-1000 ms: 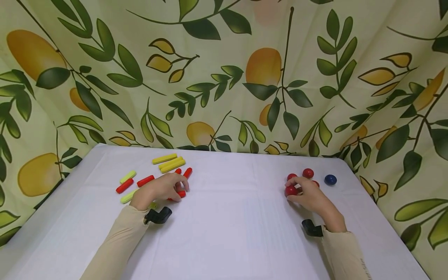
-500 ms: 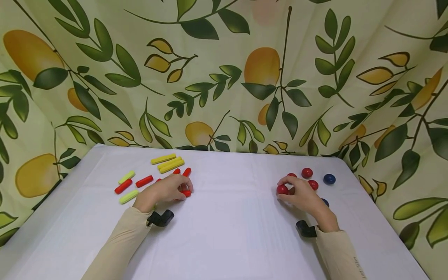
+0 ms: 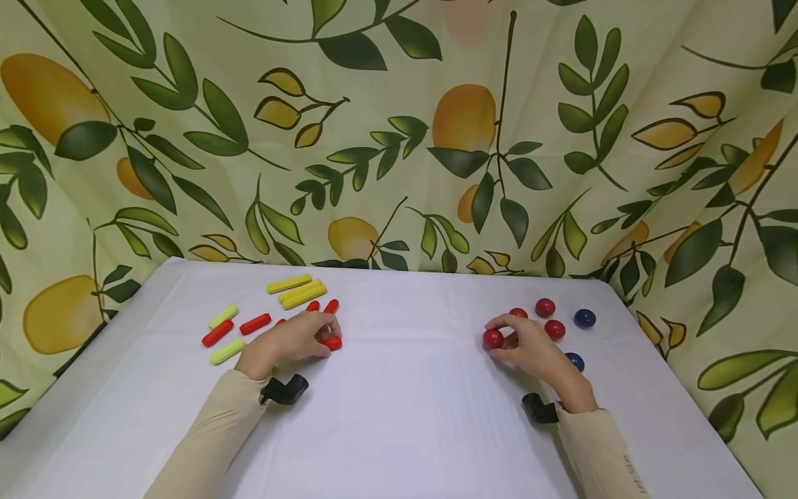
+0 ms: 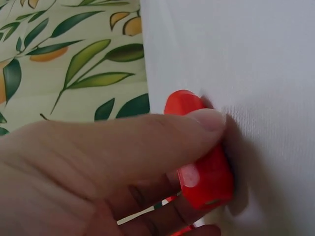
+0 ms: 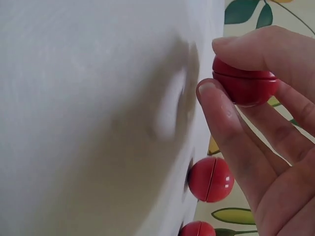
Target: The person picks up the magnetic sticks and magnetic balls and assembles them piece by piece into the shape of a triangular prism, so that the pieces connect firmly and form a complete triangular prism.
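My two hands rest on a table [image 3: 399, 430] covered in smooth white cloth, cream sleeves running back toward me. My left hand [image 3: 288, 341] lies knuckles up with the fingers curled over a short red stick [image 3: 332, 343], thumb and fingers pinching it. The stick is glossy plastic, a rounded bar, lying flat on the cloth with its long axis roughly crosswise, its free end pointing right toward the middle of the table. My right hand [image 3: 530, 345] pinches a red ball [image 3: 492, 338] between thumb and fingertips, just above the cloth; the ball is shiny, with a thin seam round its middle.

Beyond the left hand lie more sticks, red, lime and yellow [image 3: 289, 283], scattered at different angles. Beyond the right hand sit other red balls [image 3: 545, 307] and two dark blue ones [image 3: 584, 318]. Farthest back hangs a curtain [image 3: 399, 132] printed with leaves and lemons.
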{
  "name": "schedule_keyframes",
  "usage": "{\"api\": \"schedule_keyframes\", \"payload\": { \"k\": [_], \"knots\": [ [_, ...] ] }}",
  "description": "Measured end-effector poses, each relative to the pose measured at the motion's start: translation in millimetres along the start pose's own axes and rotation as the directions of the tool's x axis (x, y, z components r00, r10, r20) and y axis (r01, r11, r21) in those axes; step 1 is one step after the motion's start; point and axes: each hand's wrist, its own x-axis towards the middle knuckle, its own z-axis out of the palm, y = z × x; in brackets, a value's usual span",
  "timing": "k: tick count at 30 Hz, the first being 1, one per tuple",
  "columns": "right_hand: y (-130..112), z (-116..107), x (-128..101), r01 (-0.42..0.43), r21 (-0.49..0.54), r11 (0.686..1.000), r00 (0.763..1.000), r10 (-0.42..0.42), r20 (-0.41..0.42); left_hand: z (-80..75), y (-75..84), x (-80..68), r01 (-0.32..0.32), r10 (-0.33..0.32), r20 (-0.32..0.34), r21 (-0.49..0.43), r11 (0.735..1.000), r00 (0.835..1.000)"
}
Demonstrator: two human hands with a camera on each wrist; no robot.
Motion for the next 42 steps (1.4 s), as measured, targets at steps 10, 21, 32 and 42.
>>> {"api": "schedule_keyframes", "payload": {
  "k": [10, 21, 32, 42],
  "knots": [
    [-5, 7, 2, 0.081, 0.009, 0.997, 0.997, -0.081, 0.007, 7.6, 9.5, 2.5, -0.082, 0.083, -0.051, 0.019, 0.996, 0.995],
    [-17, 14, 2, 0.111, 0.045, 0.993, 0.994, -0.112, 0.009, 23.1, 20.4, 10.3, -0.14, 0.139, -0.093, -0.005, 0.99, 0.986],
    [-25, 24, -1, 0.183, 0.043, 0.982, 0.983, -0.184, 0.015, 37.3, 27.4, 11.0, -0.22, 0.219, -0.1, -0.004, 0.975, 0.971],
    [-39, 32, -3, 0.247, 0.04, 0.968, 0.967, -0.249, 0.057, 46.6, 36.9, 7.6, -0.293, 0.295, -0.069, 0.03, 0.956, 0.953]
  ]
}}
